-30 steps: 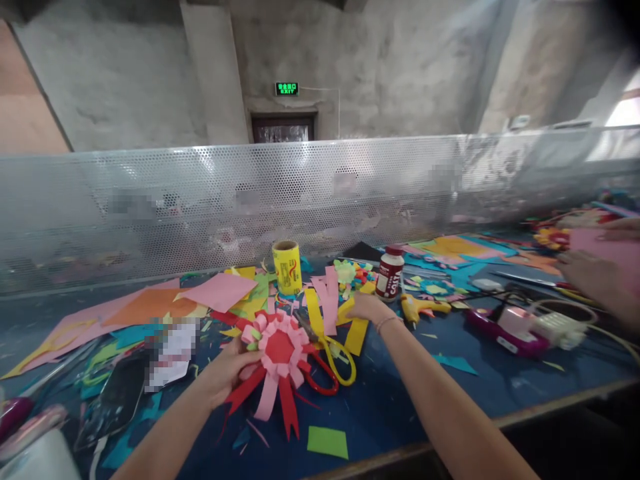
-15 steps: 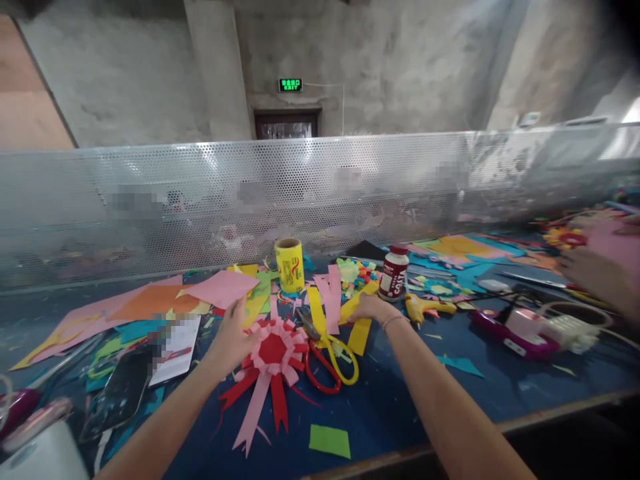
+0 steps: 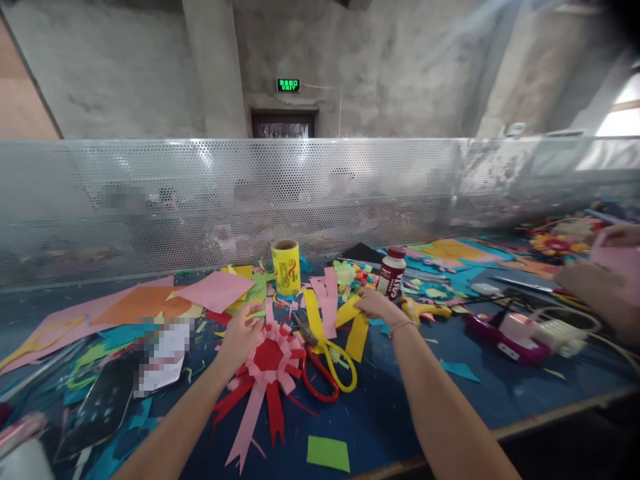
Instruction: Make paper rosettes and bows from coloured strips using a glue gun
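Observation:
A rosette (image 3: 269,355) of red and pink paper, with forked tails, lies flat in front of me. At its upper left edge is my left hand (image 3: 241,339), its fingers bent, with a gap between thumb and fingertips. My right hand (image 3: 377,308) has its fingers closed over the end of a yellow strip (image 3: 347,312). Other yellow strips (image 3: 357,339) lie just below and to the left of it. Scissors (image 3: 327,363) with one red and one yellow handle lie between my hands, beside the rosette. Pink strips (image 3: 327,303) lie behind the scissors.
A yellow tape roll (image 3: 286,268) and a dark red bottle (image 3: 391,272) stand at the back. A yellow glue gun (image 3: 425,311) and a purple device (image 3: 503,340) lie right. A green piece (image 3: 328,453) is near the front edge, a phone (image 3: 97,400) left. Another person's hand (image 3: 595,287) works far right.
My left hand has lifted slightly from the rosette's edge and its fingers have curled. My right hand's fingers have moved left and down onto the yellow strip. The view has shifted slightly.

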`<state>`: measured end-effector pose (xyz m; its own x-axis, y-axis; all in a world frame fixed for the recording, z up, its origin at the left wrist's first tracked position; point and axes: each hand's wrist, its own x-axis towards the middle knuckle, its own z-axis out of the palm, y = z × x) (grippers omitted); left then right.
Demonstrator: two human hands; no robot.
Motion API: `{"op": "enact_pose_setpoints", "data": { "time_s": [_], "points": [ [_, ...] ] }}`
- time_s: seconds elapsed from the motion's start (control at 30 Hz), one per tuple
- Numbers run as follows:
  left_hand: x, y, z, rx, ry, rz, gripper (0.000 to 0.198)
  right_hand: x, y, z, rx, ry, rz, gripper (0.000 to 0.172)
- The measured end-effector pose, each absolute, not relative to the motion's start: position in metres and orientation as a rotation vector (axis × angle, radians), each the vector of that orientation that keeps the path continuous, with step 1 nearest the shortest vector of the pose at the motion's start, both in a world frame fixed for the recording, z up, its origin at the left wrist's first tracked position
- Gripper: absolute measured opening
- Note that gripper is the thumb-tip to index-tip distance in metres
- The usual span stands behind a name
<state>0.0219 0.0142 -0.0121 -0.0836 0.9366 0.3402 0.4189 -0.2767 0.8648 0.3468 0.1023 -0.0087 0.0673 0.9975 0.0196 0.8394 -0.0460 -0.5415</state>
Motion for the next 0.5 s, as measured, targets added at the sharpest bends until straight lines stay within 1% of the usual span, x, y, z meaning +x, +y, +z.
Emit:
{"op": "enact_pose_setpoints", "data": {
  "time_s": [0.17, 0.27, 0.33, 0.4, 0.43, 0.5],
  "points": [
    [0.024, 0.011, -0.009, 1.714, 1.437, 1.407, 0.028, 0.35, 0.091, 0.013, -1.704, -1.611, 0.157, 0.02],
    [0.026, 0.009, -0.012, 1.748, 1.395, 1.408, 0.03, 0.344, 0.071, 0.03, -1.268, -1.387, -0.086, 0.022],
    [0.027, 0.007, -0.012, 1.754, 1.369, 1.407, 0.031, 0.334, 0.055, 0.04, -1.006, -1.204, -0.155, 0.022],
    [0.028, 0.003, -0.008, 1.749, 1.346, 1.423, 0.035, 0.319, 0.038, 0.049, -0.905, -1.094, -0.023, 0.024],
    [0.029, 0.001, -0.006, 1.744, 1.328, 1.436, 0.038, 0.31, 0.031, 0.052, -0.898, -1.086, 0.122, 0.025],
    [0.032, -0.006, 0.002, 1.716, 1.245, 1.446, 0.045, 0.291, 0.018, 0.055, -0.921, -1.27, 0.533, 0.028]
  ]
}}
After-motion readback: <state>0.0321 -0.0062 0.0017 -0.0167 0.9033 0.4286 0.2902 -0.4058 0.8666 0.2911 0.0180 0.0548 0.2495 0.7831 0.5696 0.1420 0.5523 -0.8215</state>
